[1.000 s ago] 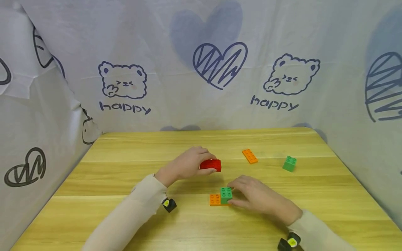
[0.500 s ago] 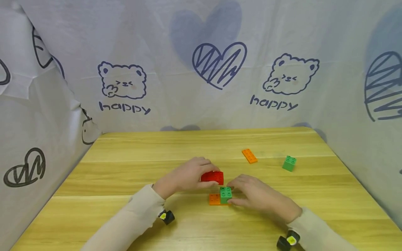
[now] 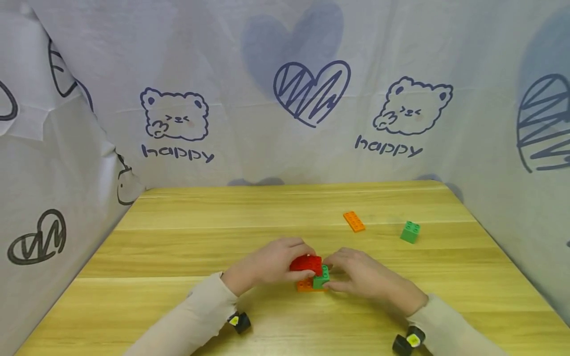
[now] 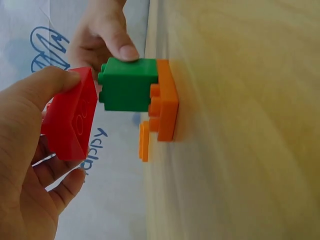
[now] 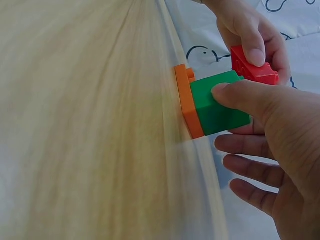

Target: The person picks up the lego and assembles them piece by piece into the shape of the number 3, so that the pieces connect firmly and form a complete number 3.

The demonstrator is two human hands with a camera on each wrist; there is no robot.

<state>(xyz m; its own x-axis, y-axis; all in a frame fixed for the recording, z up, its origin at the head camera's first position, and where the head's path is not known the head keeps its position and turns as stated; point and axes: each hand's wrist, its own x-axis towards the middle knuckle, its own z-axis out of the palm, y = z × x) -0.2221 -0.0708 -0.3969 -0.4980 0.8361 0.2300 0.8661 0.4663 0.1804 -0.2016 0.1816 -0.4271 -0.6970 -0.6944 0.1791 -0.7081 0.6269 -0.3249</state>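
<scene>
Red brick (image 3: 306,263) tilted, long axis across green brick (image 3: 321,280)

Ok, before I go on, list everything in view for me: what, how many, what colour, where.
Red brick: 1, red, gripped by the left hand above the green brick, not yet seated.
Green brick on plate: 1, green, on one end of the near orange plate, pinched by the right hand.
Near orange plate: 1, orange, flat on the table at centre.
Far orange plate: 1, orange, flat, farther back to the right.
Loose green brick: 1, green, far right.
Table: 1, light wood.
Backdrop cloth: white, blue bears and hearts, behind and at the sides.
Left hand: 1, cream sleeve.
Right hand: 1, cream sleeve.
</scene>
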